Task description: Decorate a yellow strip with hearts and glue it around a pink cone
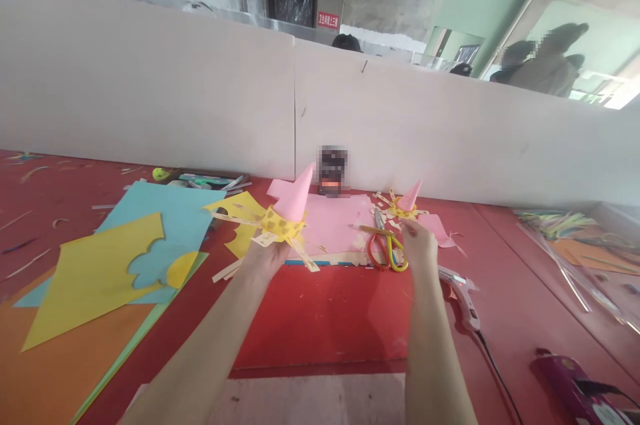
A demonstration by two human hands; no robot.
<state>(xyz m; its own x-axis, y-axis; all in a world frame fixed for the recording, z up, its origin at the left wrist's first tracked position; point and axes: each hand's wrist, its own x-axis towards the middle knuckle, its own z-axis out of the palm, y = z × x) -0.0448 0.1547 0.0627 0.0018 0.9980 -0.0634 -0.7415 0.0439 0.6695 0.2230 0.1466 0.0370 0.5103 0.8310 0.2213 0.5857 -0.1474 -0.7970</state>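
Note:
My left hand is closed around the underside of a paper craft, a pink cone in a yellow patterned band, with pale strips sticking outward. My right hand has its fingers pinched together at the near edge of a second, smaller-looking pink cone craft with a yellow band. Whether those fingers hold it or a small piece beside it cannot be made out. Between my hands lie scissors with red and yellow handles, on pink paper strewn with pale scraps.
A glue gun with its cord lies right of my right arm. Yellow, blue and orange paper overlap at left. A pen tray and a blurred dark object stand by the white partition. A purple device sits front right.

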